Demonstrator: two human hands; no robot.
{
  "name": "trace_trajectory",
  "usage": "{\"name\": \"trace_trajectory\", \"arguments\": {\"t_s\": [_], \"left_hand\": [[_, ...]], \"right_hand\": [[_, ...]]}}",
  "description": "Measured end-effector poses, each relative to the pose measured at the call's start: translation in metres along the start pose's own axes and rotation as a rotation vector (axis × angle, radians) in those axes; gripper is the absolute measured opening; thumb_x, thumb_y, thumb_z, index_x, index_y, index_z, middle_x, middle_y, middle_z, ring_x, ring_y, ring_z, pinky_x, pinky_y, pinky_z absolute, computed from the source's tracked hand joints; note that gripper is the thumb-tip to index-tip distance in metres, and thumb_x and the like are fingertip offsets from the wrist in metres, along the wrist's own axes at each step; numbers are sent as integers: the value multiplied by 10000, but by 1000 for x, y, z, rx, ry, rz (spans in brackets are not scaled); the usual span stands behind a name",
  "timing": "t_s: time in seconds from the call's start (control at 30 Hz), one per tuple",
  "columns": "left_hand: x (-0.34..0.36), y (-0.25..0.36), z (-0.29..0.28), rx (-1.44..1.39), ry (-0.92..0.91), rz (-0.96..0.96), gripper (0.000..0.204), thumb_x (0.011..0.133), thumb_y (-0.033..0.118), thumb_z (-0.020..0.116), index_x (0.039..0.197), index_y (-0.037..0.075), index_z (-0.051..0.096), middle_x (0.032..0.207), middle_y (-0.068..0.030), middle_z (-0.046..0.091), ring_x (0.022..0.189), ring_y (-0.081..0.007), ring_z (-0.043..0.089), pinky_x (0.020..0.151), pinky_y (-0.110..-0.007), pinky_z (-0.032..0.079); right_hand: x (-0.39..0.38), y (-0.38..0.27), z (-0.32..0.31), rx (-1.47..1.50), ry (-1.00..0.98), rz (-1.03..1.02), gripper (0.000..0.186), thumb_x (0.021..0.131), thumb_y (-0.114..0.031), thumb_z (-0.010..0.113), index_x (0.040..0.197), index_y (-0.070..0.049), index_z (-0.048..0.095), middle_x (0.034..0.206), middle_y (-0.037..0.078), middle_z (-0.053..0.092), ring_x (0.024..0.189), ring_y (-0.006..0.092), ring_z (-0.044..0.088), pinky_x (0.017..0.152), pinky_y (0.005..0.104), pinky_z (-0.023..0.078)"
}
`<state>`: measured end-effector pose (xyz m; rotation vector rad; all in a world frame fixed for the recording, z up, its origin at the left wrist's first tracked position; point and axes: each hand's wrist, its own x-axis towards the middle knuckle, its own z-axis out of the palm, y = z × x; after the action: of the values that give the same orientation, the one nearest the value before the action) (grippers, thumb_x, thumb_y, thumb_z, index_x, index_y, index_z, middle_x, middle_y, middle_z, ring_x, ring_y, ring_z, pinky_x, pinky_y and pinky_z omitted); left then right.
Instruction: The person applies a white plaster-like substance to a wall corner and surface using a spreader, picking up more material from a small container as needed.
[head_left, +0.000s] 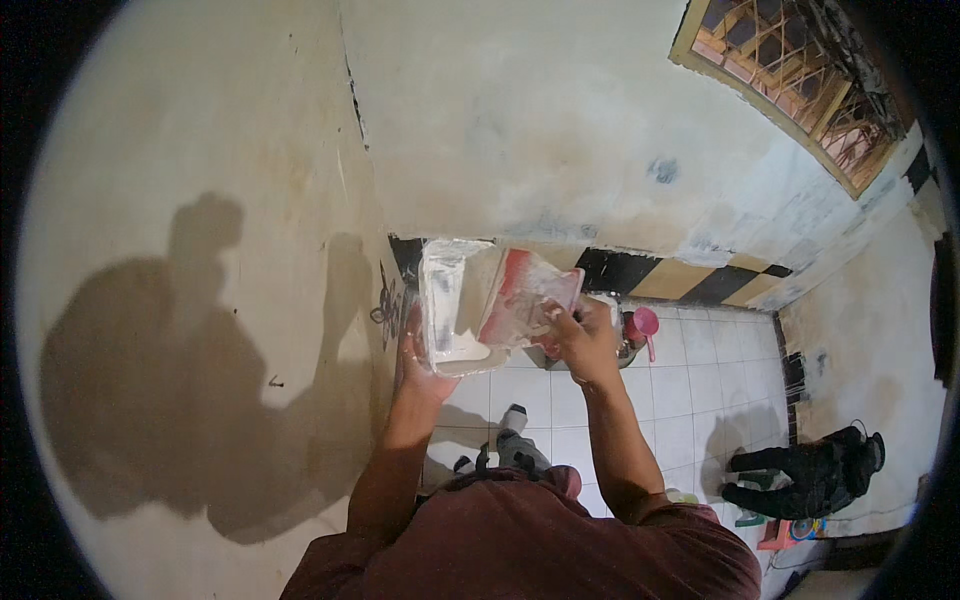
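Observation:
My left hand (420, 352) grips the side and lower corner of a white rectangular tub (430, 312), which is tilted so its inside shows. White paste (462, 348) lies in the tub's near end and coats its walls. In my right hand (585, 345) is a flat, thin rectangular spreader (520, 300), reddish and smeared with white, pinched at its right side. Its left edge is close to the tub's right rim; whether they touch I cannot tell. Both hands are raised before me, near the room's corner.
A wall with patchy plaster (500, 150) stands ahead, with black and tan tiles (690, 280) along its base. A pink dipper (643, 322) is beyond my right hand. Farther right are a dark upright shape (810, 470), unclear in kind, and a reddish stool (775, 537). A grilled window (790, 80) is upper right.

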<state>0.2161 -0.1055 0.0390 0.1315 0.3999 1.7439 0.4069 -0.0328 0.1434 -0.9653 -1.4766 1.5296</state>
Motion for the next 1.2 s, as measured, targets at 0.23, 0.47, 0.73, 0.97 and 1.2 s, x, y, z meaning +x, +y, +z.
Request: {"name": "trace_trajectory", "arguments": {"t_s": [0.23,0.47,0.73,0.97,1.2], "left_hand": [[-7,-4,14,-16,36,-50,475,851,471,557,1191,140,577,1115,-55,611,1022,-257,570,905,-465,439],[-14,4,8,56,111,-173,471,855,466,564,1171,116,583,1090,-72,626,959,-266,610,855,-452,485],[-25,0,20,143,232,-240,489,870,462,550,1204,104,552,1138,-105,609,1023,-297,590,904,-520,450],[-35,-6,11,121,191,-271,610,858,588,435,1258,137,531,1212,-91,583,1059,-307,581,905,-584,436],[-43,-9,9,55,110,-218,616,856,562,468,1271,109,510,1203,-121,575,1090,-336,561,904,-597,437]], "right_hand": [[8,-5,-1,-597,-93,-95,235,803,-140,560,642,31,576,529,118,591,476,179,593,475,312,458],[9,24,-8,-472,-166,60,203,781,-127,551,692,45,614,559,101,596,487,167,578,483,308,458],[-7,71,-8,17,-102,248,126,816,-61,556,767,39,614,669,58,588,495,107,491,425,238,350],[-13,83,-10,115,-139,185,152,855,-81,561,809,47,628,613,54,568,463,97,473,401,242,340],[-18,103,-12,188,-171,183,158,873,-98,562,742,-19,600,591,7,521,469,76,424,411,239,314]]}}
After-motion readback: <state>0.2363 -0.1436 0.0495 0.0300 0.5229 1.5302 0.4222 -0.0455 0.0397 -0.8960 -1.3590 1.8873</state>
